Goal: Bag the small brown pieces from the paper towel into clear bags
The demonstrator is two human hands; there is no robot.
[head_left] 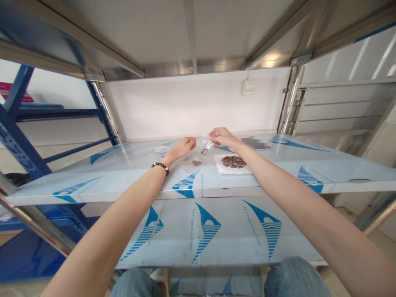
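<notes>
My left hand [185, 147] and my right hand [222, 137] meet above a steel table top covered in blue-printed protective film [130, 177]. Between them hangs a small clear plastic bag [204, 145] with a few small brown pieces at its bottom, and both hands pinch its upper edges. Below it lies a second clear bag [192, 164] holding brown pieces. To the right, a white sheet [238, 170] carries a heap of small brown cylindrical pieces [233, 161]. A black beaded bracelet [161, 167] circles my left wrist.
A smartphone [255, 143] lies at the back right of the table top. A steel shelf [192, 37] runs overhead, and a lower filmed shelf [204, 235] sits below. A blue metal rack [21, 144] stands left, and a wall switch [249, 87] is behind.
</notes>
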